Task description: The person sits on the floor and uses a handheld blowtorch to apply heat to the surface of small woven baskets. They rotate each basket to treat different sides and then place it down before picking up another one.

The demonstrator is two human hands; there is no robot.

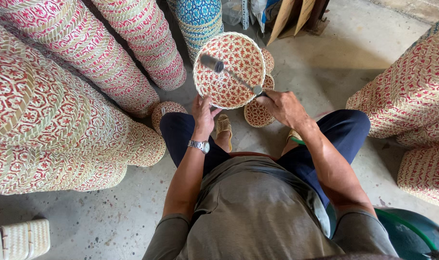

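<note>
Centre frame, the left hand [203, 114] grips the rim of the round woven basket [227, 70] while the right hand [283, 107] clutches a hammer [231, 75] raised inside it, hammering seemingly midway, finished stacks [60, 86] upper left.

One round woven basket [227, 72] held up. One hammer [231, 74]. Three small woven lids on the floor: [165, 111], [256, 114], [267, 60]. One blue-patterned basket stack [199, 21]. One wristwatch [199, 146]. Two sandals: [224, 126], [293, 135]. Red-patterned stacks run out of view; count unclear.

Hammer [229, 74] over woven basket [239, 53]
</note>
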